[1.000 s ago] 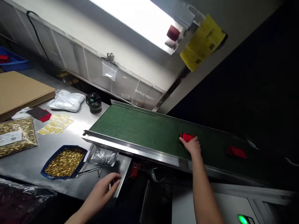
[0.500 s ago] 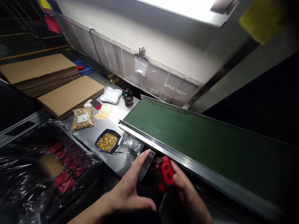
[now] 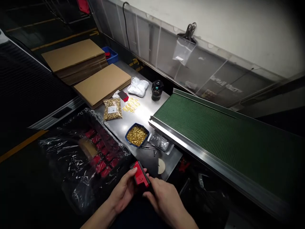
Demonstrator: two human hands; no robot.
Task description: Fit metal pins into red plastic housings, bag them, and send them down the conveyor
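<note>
Low in the middle of the view, both hands meet at a red plastic part with a black edge [image 3: 141, 176]; its exact kind I cannot make out. My left hand [image 3: 122, 192] is closed on it, thumb lying across the red face. On the other side, my right hand [image 3: 166, 195] curls its fingers against the part's right edge. Some of its fingertips are hidden behind the part. Just beyond the hands are a round cream disc [image 3: 161, 166] and a blue tray [image 3: 129, 143] of small brass-coloured pieces.
A green conveyor belt [image 3: 202, 127] runs along the right. At left, a plastic-lined box [image 3: 78, 171] holds several red parts. Cardboard sheets [image 3: 102, 84], a bag of brass pieces [image 3: 113, 109], a dark bottle [image 3: 157, 90] and clear plastic bags [image 3: 159, 141] lie on the metal table [image 3: 143, 111].
The red part has moved left and is now between both hands. My left hand, open and apart before, has closed on it. The camera view has shifted.
</note>
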